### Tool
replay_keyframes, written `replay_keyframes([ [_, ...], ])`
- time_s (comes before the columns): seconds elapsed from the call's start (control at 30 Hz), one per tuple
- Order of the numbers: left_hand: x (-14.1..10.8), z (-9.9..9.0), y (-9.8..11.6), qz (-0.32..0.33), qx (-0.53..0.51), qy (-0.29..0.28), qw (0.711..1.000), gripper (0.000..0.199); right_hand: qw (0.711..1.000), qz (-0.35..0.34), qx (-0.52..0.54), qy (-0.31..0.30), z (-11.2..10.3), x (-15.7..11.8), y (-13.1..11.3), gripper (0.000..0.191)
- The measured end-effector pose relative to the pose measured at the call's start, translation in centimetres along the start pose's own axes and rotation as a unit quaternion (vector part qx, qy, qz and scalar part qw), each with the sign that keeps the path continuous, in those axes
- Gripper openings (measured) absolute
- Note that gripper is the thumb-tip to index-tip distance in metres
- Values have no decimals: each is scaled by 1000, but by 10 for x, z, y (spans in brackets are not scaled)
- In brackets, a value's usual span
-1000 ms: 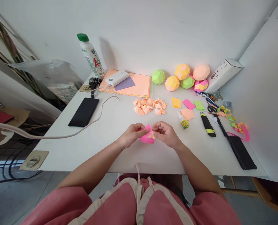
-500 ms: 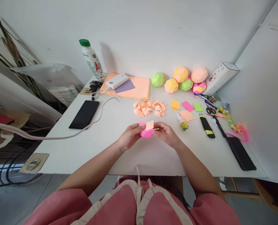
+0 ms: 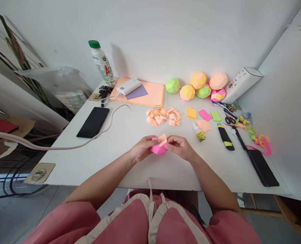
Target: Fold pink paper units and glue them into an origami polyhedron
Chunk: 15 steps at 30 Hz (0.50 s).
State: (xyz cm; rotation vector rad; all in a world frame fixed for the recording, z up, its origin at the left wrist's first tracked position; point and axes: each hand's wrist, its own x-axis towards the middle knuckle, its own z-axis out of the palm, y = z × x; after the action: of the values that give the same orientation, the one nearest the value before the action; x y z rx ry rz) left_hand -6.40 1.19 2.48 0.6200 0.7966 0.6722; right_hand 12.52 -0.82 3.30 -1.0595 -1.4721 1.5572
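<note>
A pink folded paper piece (image 3: pixel 159 149) with a peach paper flap (image 3: pixel 163 139) on its upper side is held between both hands, above the table near its front. My left hand (image 3: pixel 144 147) pinches its left side, thumb on the paper. My right hand (image 3: pixel 178 146) grips the right side with thumb and fingers. Beyond the hands lies a pile of peach folded paper pieces (image 3: pixel 156 117). Some fingertips are hidden behind the paper.
Paper balls (image 3: pixel 187 92) sit by the wall. On the right are a glue bottle (image 3: pixel 200 135), a cutter (image 3: pixel 225 137), scissors (image 3: pixel 230 120) and a black phone-like object (image 3: pixel 263 166). A phone (image 3: pixel 93 122), cable, power bank (image 3: pixel 129 87) and bottle (image 3: pixel 102 64) are left.
The pink piece has tilted and sits slightly lower in the view. Its peach flap is turned at a different angle. Both hands keep hold of it, and the camera view has shifted slightly.
</note>
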Motion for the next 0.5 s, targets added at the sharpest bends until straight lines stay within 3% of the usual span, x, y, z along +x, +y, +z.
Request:
replay_keyframes([
  [0.5,0,1,-1,20,34,21,999,32,999,22,-33,14,2,0,0,26],
])
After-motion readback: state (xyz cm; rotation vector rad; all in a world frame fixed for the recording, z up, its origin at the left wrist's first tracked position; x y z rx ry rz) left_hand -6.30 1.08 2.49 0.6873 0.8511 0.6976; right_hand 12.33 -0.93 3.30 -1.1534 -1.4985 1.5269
